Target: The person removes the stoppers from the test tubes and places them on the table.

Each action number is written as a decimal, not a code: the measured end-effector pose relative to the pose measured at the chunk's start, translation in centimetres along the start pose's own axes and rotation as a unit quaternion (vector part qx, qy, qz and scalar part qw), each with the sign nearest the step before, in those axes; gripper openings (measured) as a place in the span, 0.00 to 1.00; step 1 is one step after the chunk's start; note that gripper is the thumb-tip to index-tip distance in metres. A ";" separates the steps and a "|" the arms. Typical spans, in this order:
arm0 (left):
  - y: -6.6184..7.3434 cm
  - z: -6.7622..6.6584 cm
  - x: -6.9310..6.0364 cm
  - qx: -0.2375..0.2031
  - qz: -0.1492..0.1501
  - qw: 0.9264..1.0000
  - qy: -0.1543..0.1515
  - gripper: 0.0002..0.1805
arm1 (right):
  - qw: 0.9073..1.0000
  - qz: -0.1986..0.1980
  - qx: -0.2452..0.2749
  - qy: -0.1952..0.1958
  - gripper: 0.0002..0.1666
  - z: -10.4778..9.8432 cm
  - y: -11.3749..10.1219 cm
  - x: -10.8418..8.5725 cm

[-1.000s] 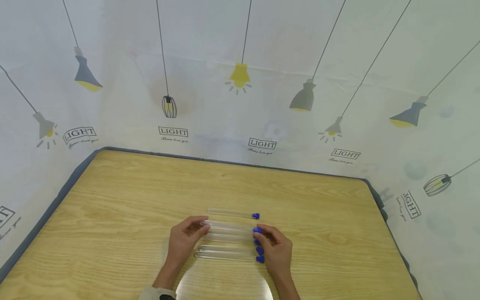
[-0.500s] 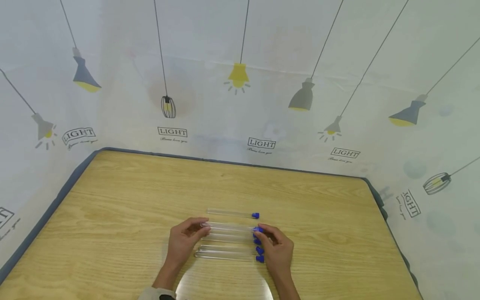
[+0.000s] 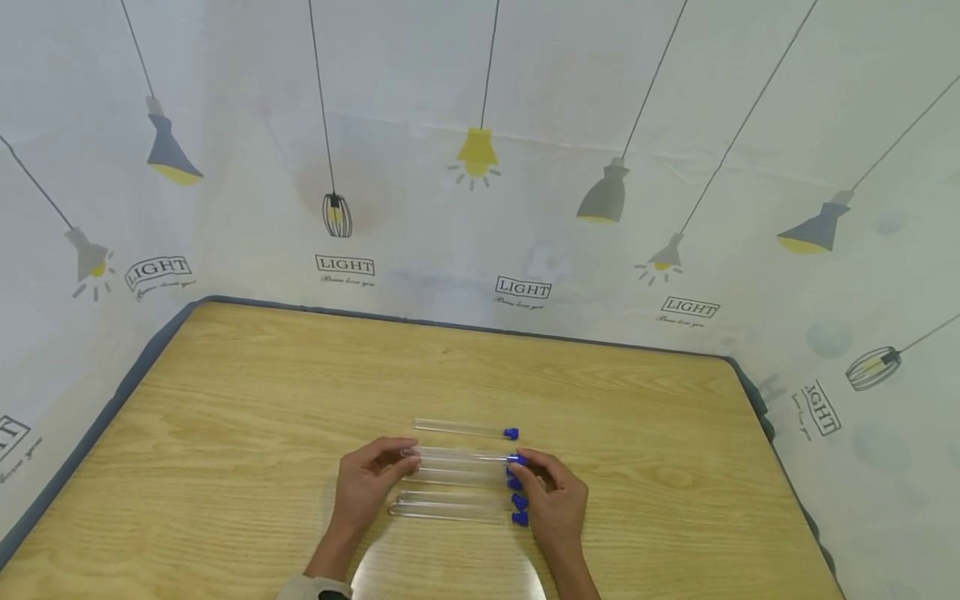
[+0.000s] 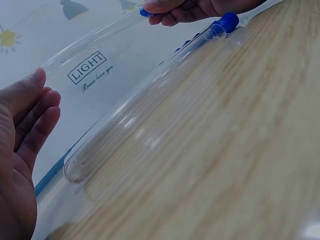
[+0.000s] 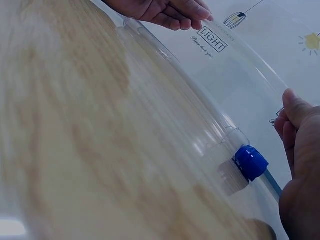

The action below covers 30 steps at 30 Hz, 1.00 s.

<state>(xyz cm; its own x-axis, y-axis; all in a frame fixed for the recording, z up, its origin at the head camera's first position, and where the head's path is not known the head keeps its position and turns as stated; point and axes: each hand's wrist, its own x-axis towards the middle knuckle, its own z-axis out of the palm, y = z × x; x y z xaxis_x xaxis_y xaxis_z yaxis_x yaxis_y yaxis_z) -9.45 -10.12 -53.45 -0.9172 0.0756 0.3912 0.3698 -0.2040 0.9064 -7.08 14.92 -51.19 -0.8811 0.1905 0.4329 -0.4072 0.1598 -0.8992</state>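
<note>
In the head view a clear test tube (image 3: 465, 455) with a blue cap lies level between both hands. My left hand (image 3: 362, 487) pinches its rounded left end between thumb and fingers. At the capped right end, the thumb and fingers of my right hand (image 3: 557, 500) grip the tube. Both wrist views show this held tube (image 4: 95, 40) raised off the tabletop. Below it, several more blue-capped tubes lie side by side, the closest tube (image 4: 150, 95) being large in the left wrist view. Its blue cap (image 5: 251, 162) shows clearly in the right wrist view. Fingers partly hide the held cap.
One capped tube (image 3: 461, 428) lies apart, beyond the hands. The wood-grain table (image 3: 300, 375) has a dark blue edge and meets a white curtain (image 3: 420, 250) printed with lamps. Bright glare (image 3: 450, 575) marks the table's near side.
</note>
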 end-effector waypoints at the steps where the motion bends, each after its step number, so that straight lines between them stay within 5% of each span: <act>1: 0.1 0.0 0.0 0.000 0.003 1.000 -0.001 0.11 | 1.000 0.000 0.001 0.001 0.11 0.0 0.3 0.0; 10: 0.0 -0.1 0.1 0.037 0.040 0.998 0.019 0.13 | 0.997 0.011 0.062 -0.047 0.12 -0.1 3.0 -0.5; 17: -0.3 -0.2 0.1 0.015 0.055 0.998 0.021 0.12 | 0.992 -0.013 0.098 -0.074 0.12 -0.1 2.9 -0.6; 30: -0.3 -0.3 0.2 0.005 0.044 0.999 0.022 0.11 | 0.989 -0.012 0.120 -0.087 0.12 -0.1 2.9 -0.6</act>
<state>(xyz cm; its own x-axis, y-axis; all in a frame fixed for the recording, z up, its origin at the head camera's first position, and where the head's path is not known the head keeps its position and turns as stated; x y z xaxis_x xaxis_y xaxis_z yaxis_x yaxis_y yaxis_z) -9.73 -10.34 -53.67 -0.8868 0.0151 0.4619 0.4501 -0.1985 0.8706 -7.70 15.40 -54.05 -0.8897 0.0158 0.4563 -0.4560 -0.0771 -0.8866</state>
